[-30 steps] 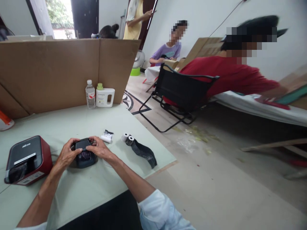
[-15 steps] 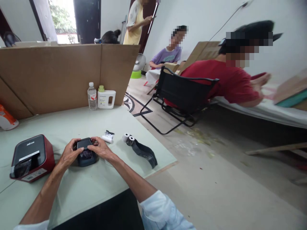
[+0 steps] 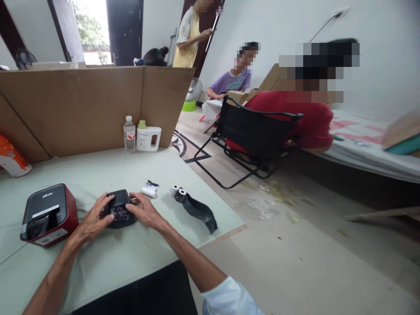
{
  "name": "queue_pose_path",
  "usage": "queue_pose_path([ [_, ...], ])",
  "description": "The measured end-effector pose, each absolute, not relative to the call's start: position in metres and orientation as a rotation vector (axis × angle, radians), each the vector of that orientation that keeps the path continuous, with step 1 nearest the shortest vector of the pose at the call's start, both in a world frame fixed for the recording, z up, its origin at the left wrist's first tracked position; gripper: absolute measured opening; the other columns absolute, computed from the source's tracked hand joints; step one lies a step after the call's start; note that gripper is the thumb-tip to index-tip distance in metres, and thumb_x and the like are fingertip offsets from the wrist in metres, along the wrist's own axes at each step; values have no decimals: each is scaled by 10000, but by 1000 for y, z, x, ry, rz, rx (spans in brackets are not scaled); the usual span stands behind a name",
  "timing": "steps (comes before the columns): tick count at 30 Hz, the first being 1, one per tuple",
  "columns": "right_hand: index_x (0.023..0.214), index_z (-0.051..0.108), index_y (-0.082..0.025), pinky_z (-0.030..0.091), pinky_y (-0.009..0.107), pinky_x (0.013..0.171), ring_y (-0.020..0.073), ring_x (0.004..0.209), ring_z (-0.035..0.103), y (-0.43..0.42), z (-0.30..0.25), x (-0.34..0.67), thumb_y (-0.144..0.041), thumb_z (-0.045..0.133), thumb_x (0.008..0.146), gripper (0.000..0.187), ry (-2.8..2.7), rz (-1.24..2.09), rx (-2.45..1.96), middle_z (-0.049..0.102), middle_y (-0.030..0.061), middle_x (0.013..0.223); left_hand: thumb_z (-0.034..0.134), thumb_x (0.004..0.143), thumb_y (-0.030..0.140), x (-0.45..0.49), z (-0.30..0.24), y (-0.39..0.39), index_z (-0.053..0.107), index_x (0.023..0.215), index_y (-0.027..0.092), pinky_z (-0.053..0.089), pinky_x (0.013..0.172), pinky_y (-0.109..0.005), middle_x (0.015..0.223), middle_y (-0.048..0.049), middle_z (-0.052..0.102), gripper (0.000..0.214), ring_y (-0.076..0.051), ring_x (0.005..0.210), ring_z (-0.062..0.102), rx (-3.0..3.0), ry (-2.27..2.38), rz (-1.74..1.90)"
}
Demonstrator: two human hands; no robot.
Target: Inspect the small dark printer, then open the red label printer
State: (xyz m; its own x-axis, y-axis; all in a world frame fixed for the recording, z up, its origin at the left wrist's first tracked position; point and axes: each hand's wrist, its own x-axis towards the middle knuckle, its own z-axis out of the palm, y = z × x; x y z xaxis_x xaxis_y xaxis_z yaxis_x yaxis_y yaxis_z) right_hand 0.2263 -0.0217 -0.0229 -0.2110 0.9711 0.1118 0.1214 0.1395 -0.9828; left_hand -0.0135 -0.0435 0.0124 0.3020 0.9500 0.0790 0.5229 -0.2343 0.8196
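Note:
On the pale table a small black printer [image 3: 118,197] sits between both of my hands, with crinkled glossy dark film showing at its near side. My left hand [image 3: 95,218] holds its left side, thumb at the near corner and fingers along the top edge. From the right, my right hand [image 3: 146,211] grips the other side, its thumb on the upper face. To the left stands a larger red and black printer [image 3: 49,214]. Beyond my right hand lies a small white roll [image 3: 150,190] with crumpled black film. Farther right, two white-cored rolls [image 3: 179,192] trail a black ribbon [image 3: 199,212].
A cardboard screen [image 3: 85,109] closes off the table's back. Before it stand a clear bottle [image 3: 129,135], a white jug [image 3: 148,139] and an orange-white container [image 3: 13,157]. Beyond the table's right edge, a person in red sits on a black folding chair [image 3: 259,127]. Plastic scraps [image 3: 259,208] litter the floor.
My thumbs have moved apart on the small printer, and more of the glossy film shows. The view has shifted slightly. The person in red has turned and lowered an arm.

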Motion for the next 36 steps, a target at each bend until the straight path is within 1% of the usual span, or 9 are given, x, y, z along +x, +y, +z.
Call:
queue_pose_path([
  [4,1412,555,-248,520,478,1008,275,1134,606,-48,-17,222,-361,705,864,579,-1703,1018,-1116,593,111,1297,863,692,473,-17,11,-58,433,1549,316,377,1190,-585,1715,-150,181,972,-426,1541,281,2166,1334,614],
  [7,1468,503,-265,431,523,1128,314,1291,522,-60,-13,223,-344,694,892,612,-1849,811,-1120,551,132,1399,858,705,389,-13,10,-57,419,1539,311,362,1208,-562,1724,-146,135,945,-406,1548,276,2262,1349,606],
  [9,1454,520,-242,387,534,1165,327,1359,467,-58,-12,233,-308,655,923,552,-1909,665,-1131,531,149,1440,853,694,337,-11,10,-53,446,1498,299,357,1210,-559,1721,-149,137,902,-399,1546,284,2277,1337,606],
  [12,1401,563,-210,334,582,1175,355,1386,422,-39,-12,261,-253,607,947,459,-1883,429,-1291,511,176,1463,846,655,281,-8,12,-47,476,1439,279,356,1206,-567,1702,-165,175,867,-410,1531,310,2273,1333,604],
  [14,1396,557,-198,351,601,1137,376,1360,427,-21,-14,281,-273,650,928,482,-1842,356,-1423,507,196,1457,844,628,268,-6,13,-44,471,1428,268,358,1203,-570,1688,-175,195,883,-420,1520,325,2267,1335,605],
  [19,1212,661,-203,455,461,1007,304,1132,548,11,-19,300,-228,644,929,284,-2027,370,-1518,631,139,1194,856,577,288,-2,14,-37,439,1456,259,358,1197,-586,1666,-184,201,974,-442,1516,313,2263,1367,606],
  [24,1140,695,-245,482,385,940,257,1091,557,26,-17,283,-160,605,943,233,-2023,321,-1475,634,96,1178,849,539,300,3,16,-32,437,1452,237,400,1179,-569,1585,-179,293,1004,-438,1455,401,2289,1350,625],
  [31,1281,639,-186,482,468,1043,292,1226,544,13,-12,270,-200,636,935,346,-1892,296,-1378,580,160,1362,833,541,266,3,15,-34,465,1407,242,429,1172,-538,1523,-145,348,940,-405,1438,422,2336,1322,737],
  [36,1369,573,-226,565,374,904,195,970,663,-38,-27,259,-337,563,994,392,-1767,796,-1073,655,94,1256,840,541,244,23,12,-44,448,1408,232,435,1164,-538,1536,-165,321,951,-411,1446,405,2355,1263,793],
])
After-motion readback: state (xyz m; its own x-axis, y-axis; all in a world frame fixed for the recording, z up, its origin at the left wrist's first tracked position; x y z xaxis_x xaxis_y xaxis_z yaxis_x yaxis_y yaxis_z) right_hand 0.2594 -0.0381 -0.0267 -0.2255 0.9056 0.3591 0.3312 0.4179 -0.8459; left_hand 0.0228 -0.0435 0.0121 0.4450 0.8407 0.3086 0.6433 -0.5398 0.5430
